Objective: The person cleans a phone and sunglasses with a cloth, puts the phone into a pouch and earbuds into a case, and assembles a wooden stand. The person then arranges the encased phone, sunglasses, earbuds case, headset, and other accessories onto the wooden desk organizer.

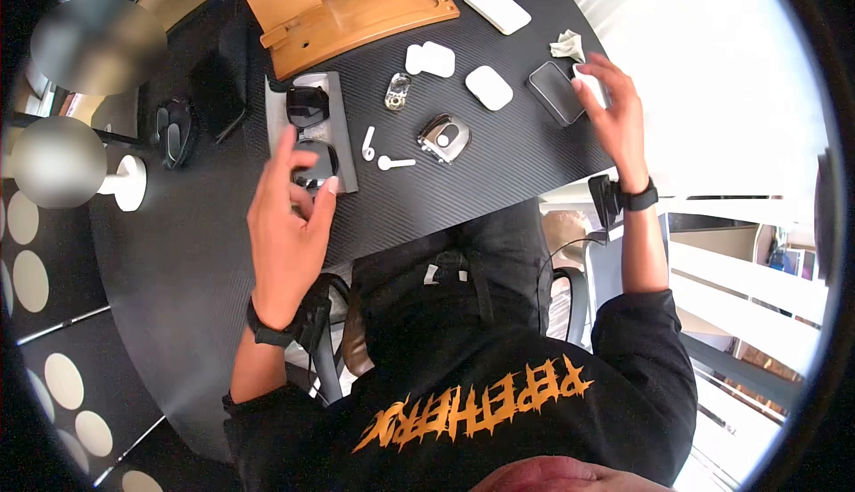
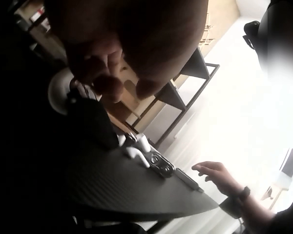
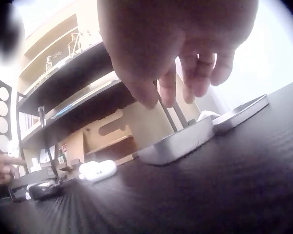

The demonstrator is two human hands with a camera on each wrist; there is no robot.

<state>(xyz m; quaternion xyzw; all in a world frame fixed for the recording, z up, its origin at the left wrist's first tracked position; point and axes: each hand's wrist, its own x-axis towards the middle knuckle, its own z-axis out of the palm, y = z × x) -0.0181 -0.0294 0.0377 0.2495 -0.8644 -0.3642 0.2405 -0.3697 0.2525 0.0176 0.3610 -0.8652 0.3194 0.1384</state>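
My left hand (image 1: 289,225) hovers over the lower end of an open grey case (image 1: 346,140), fingers spread and partly bent. Dark sunglasses (image 1: 307,107) lie in the case; whether the fingertips touch them I cannot tell. In the left wrist view, nothing shows between the left hand's fingers (image 2: 110,87). At the table's right edge, my right hand (image 1: 621,118) is over a white item (image 1: 595,87), beside a dark, light-rimmed rectangular piece (image 1: 556,94). The right wrist view shows its loosely bent fingers (image 3: 200,78) above two shallow light-sided pieces (image 3: 178,145); contact is unclear.
Two white earbuds (image 1: 385,162), a silver-and-black device (image 1: 443,138), a small clear item (image 1: 398,91) and white cases (image 1: 489,88) lie mid-table. A wooden stand (image 1: 356,24) is behind, a white box (image 1: 497,8) and crumpled cloth (image 1: 567,45) back right, a black mouse-like object (image 1: 173,132) left.
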